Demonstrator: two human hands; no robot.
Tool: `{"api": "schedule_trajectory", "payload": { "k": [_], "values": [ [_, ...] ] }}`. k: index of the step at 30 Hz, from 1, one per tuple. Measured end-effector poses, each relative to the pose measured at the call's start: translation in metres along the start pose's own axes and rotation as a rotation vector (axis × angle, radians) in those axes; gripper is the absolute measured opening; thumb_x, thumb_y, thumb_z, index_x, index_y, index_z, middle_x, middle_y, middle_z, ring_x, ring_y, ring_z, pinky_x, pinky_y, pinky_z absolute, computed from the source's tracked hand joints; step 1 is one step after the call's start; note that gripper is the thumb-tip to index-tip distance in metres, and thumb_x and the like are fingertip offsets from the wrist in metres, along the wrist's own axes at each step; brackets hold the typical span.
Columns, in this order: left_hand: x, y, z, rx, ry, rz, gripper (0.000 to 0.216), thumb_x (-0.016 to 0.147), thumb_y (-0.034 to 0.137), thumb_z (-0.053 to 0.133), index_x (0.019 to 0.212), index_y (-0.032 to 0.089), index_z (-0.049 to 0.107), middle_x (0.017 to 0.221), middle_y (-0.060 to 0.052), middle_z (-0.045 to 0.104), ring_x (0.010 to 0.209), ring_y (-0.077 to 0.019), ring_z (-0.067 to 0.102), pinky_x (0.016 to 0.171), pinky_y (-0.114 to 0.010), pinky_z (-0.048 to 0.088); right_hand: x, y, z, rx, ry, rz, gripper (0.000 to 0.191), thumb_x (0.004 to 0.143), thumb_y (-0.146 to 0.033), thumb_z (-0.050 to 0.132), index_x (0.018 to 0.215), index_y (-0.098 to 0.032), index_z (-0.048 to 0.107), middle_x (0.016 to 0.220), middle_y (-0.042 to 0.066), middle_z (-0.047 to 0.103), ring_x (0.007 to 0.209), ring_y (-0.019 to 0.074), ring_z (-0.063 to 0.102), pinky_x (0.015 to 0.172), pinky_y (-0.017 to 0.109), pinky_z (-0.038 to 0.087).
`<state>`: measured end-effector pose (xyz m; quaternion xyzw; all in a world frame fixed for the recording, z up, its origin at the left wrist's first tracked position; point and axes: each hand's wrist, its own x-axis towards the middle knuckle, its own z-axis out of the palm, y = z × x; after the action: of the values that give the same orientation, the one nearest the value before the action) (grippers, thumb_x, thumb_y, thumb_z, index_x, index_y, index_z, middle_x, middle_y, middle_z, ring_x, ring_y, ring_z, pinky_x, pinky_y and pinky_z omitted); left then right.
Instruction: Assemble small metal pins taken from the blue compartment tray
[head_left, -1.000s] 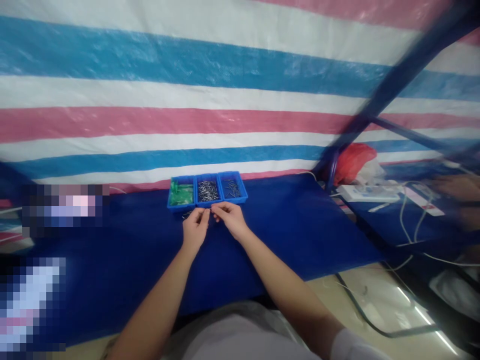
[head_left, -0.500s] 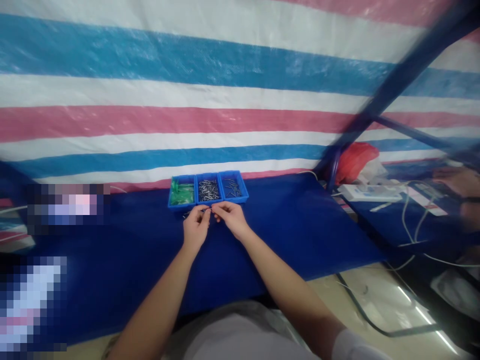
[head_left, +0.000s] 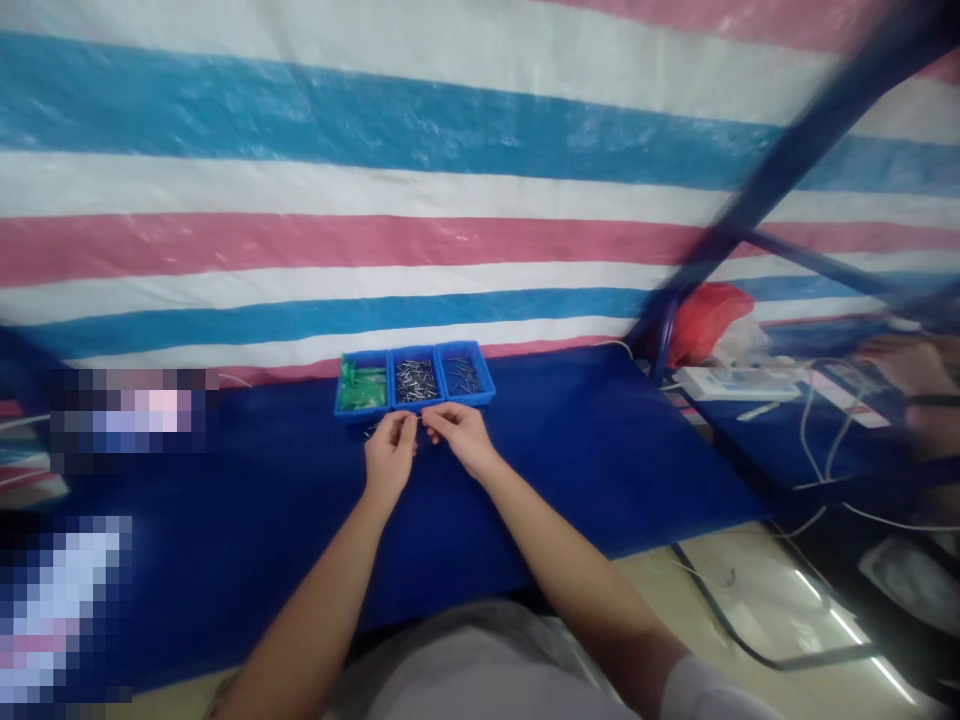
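My left hand (head_left: 390,455) and my right hand (head_left: 459,432) meet fingertip to fingertip just in front of three small blue bins on the blue table (head_left: 600,450). Both hands are pinched on something tiny that I cannot make out. The left bin (head_left: 362,385) holds green parts. The middle bin (head_left: 416,379) and the right bin (head_left: 465,374) hold small metal pins. A few loose pins (head_left: 370,430) lie on the cloth by my left hand.
A striped tarp (head_left: 375,200) hangs behind the table. To the right stand a blue frame post (head_left: 780,170), a red bag (head_left: 705,315), a white power strip (head_left: 739,382) with cables, and another person's hand (head_left: 911,365).
My hands have stayed together in front of the bins, with only small finger movements. The other person's hand at the right has shifted a little.
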<state>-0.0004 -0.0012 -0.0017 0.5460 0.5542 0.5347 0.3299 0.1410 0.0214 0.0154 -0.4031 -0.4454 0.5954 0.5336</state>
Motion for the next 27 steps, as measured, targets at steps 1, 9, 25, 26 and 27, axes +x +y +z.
{"api": "schedule_trajectory", "payload": {
  "k": [1, 9, 25, 26, 27],
  "values": [
    [0.000, -0.001, 0.000, -0.022, -0.005, -0.002, 0.032, 0.090, 0.048, 0.061, 0.105, 0.020, 0.067, 0.063, 0.002, 0.060, 0.053, -0.0124, 0.057, 0.054, -0.024, 0.048, 0.000, 0.000, 0.000, 0.006, 0.004, 0.003, 0.034, 0.066, -0.045, 0.084, 0.081, -0.017, 0.075, 0.067, 0.001, 0.068, 0.054, 0.0122, 0.056, 0.055, 0.027, 0.046],
    [0.000, -0.004, 0.001, 0.041, 0.000, 0.012, 0.030, 0.090, 0.048, 0.060, 0.096, 0.020, 0.068, 0.063, 0.002, 0.061, 0.053, -0.0126, 0.057, 0.056, -0.024, 0.047, 0.000, 0.001, 0.000, 0.004, -0.002, -0.005, 0.034, 0.068, -0.045, 0.083, 0.083, -0.016, 0.075, 0.071, 0.003, 0.069, 0.054, 0.0117, 0.056, 0.054, 0.027, 0.046],
    [-0.002, 0.004, 0.000, 0.087, -0.013, 0.025, 0.043, 0.097, 0.052, 0.047, 0.073, 0.020, 0.063, 0.053, 0.001, 0.055, 0.051, -0.0125, 0.054, 0.056, -0.024, 0.044, 0.008, 0.000, -0.007, 0.185, 0.233, -0.027, 0.035, 0.066, -0.042, 0.085, 0.086, -0.016, 0.072, 0.078, 0.004, 0.070, 0.066, 0.0133, 0.061, 0.061, 0.027, 0.050],
    [-0.002, 0.005, 0.000, 0.088, -0.014, 0.023, 0.043, 0.097, 0.052, 0.047, 0.073, 0.020, 0.063, 0.053, 0.001, 0.055, 0.051, -0.0124, 0.054, 0.056, -0.024, 0.043, 0.009, 0.000, -0.008, 0.194, 0.274, -0.044, 0.036, 0.066, -0.042, 0.084, 0.087, -0.016, 0.072, 0.079, 0.004, 0.070, 0.068, 0.0138, 0.062, 0.062, 0.027, 0.051],
    [-0.002, 0.005, 0.000, 0.088, -0.017, 0.024, 0.043, 0.097, 0.051, 0.047, 0.073, 0.020, 0.063, 0.053, 0.002, 0.055, 0.051, -0.0123, 0.054, 0.056, -0.024, 0.043, 0.011, 0.000, -0.009, 0.203, 0.306, -0.057, 0.036, 0.066, -0.041, 0.084, 0.088, -0.016, 0.071, 0.080, 0.004, 0.070, 0.070, 0.0143, 0.064, 0.063, 0.027, 0.052]
  ]
}}
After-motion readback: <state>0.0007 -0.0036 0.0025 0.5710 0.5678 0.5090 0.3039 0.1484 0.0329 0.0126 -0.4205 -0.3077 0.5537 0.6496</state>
